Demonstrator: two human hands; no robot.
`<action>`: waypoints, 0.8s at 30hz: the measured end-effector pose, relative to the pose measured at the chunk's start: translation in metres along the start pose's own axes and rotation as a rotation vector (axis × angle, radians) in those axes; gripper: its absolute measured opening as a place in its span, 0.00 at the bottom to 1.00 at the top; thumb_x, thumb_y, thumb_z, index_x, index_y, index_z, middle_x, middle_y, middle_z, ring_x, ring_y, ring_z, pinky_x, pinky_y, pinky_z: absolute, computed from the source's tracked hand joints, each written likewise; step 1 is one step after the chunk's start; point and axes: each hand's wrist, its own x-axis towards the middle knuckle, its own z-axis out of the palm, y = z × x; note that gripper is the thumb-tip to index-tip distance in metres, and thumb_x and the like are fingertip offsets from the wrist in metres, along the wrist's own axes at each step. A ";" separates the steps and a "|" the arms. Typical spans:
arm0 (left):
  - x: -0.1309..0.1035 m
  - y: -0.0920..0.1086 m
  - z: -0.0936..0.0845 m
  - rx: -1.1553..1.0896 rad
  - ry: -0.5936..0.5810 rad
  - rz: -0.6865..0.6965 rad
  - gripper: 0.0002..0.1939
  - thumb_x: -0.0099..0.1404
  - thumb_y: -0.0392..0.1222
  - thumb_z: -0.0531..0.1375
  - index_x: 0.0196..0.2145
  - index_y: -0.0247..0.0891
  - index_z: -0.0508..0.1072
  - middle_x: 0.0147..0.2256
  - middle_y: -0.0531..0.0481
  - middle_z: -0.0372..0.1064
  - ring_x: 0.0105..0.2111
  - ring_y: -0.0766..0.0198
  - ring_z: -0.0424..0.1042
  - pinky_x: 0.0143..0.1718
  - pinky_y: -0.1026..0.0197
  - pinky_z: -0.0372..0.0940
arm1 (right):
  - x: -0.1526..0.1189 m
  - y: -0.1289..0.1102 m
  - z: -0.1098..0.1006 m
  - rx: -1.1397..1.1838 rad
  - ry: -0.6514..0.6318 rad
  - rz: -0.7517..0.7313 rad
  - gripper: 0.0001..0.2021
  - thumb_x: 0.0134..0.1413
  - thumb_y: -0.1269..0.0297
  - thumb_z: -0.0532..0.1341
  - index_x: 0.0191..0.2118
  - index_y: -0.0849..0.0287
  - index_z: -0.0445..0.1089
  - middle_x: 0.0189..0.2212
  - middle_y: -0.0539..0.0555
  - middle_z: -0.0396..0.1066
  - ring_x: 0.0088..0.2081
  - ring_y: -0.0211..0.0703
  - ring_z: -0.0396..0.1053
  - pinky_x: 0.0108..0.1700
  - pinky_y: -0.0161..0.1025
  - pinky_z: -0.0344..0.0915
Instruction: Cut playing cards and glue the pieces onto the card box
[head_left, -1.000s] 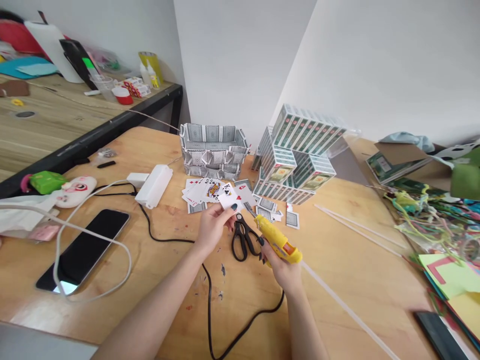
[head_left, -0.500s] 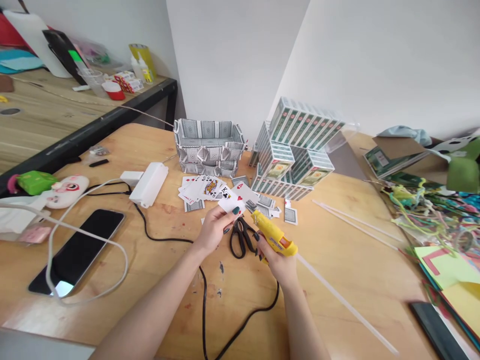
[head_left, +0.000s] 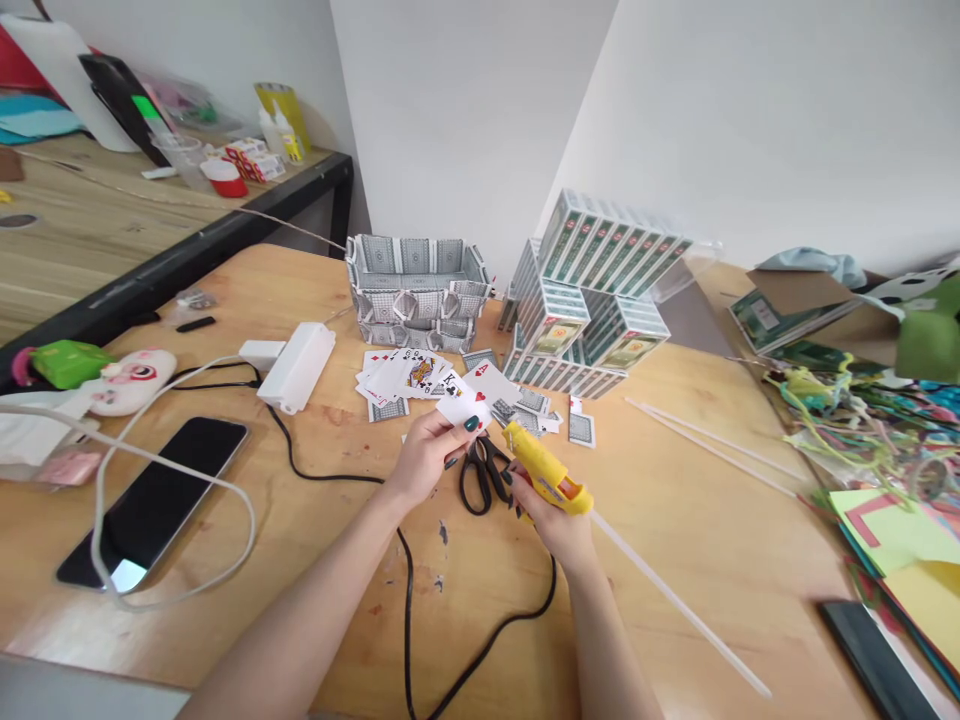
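The table [head_left: 660,570] carries everything within reach, and at its far edge, right of the middle, rises a stack of card packs [head_left: 555,335], while beside it on the left stands a box built of folded playing cards [head_left: 420,310], its walls closed all round and its top open. Judging by how it stands, that build is well along, at least two patterned tiers being in place; what is left seems to lie in the loose cards [head_left: 386,378] spread just in front of it, unfolded and unattached, and in the card being held, which is joined to nothing. Nearer the middle, the right hand [head_left: 559,530] grips a yellow glue gun [head_left: 547,470], fingers closed around its handle, nozzle towards the far edge, a long clear glue stick [head_left: 675,597] running out of its back towards the near right corner. Black scissors [head_left: 487,476] lie on the wood between the two hands. The left hand [head_left: 427,460] has its thumb and fingers pinched on the near end of a white playing card [head_left: 455,408], just short of the nozzle and apart from it; whether any glue is on that card, I cannot tell
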 end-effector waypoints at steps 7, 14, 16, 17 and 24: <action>-0.001 0.005 0.000 -0.002 -0.016 -0.029 0.13 0.52 0.47 0.62 0.22 0.33 0.68 0.17 0.56 0.54 0.17 0.75 0.48 0.17 0.67 0.41 | 0.000 0.000 0.000 -0.018 -0.007 -0.019 0.07 0.47 0.60 0.62 0.30 0.58 0.67 0.20 0.47 0.65 0.19 0.33 0.62 0.21 0.31 0.61; -0.001 0.004 -0.001 0.011 0.000 -0.040 0.13 0.51 0.47 0.62 0.21 0.33 0.69 0.16 0.56 0.54 0.16 0.75 0.49 0.17 0.67 0.41 | -0.001 -0.007 0.001 -0.051 -0.004 -0.017 0.08 0.47 0.59 0.61 0.29 0.58 0.67 0.20 0.47 0.65 0.21 0.35 0.63 0.23 0.33 0.62; -0.001 0.003 -0.001 0.012 0.000 -0.042 0.13 0.51 0.47 0.62 0.22 0.33 0.69 0.16 0.56 0.54 0.16 0.75 0.49 0.17 0.67 0.41 | -0.001 -0.008 0.001 -0.050 -0.019 -0.014 0.07 0.48 0.59 0.61 0.29 0.58 0.67 0.20 0.47 0.65 0.21 0.36 0.63 0.23 0.33 0.61; 0.000 0.003 -0.001 0.012 -0.001 -0.040 0.13 0.52 0.47 0.62 0.22 0.33 0.69 0.16 0.56 0.54 0.16 0.75 0.49 0.17 0.67 0.41 | -0.001 -0.008 0.001 -0.049 -0.028 -0.010 0.07 0.48 0.59 0.60 0.29 0.58 0.66 0.20 0.48 0.64 0.22 0.36 0.63 0.23 0.33 0.61; -0.001 0.002 -0.002 0.022 -0.004 -0.035 0.14 0.52 0.48 0.62 0.22 0.33 0.69 0.16 0.56 0.55 0.16 0.75 0.49 0.18 0.67 0.42 | -0.001 -0.005 0.001 -0.090 -0.033 -0.027 0.07 0.49 0.60 0.60 0.28 0.57 0.66 0.21 0.48 0.64 0.26 0.38 0.65 0.27 0.34 0.62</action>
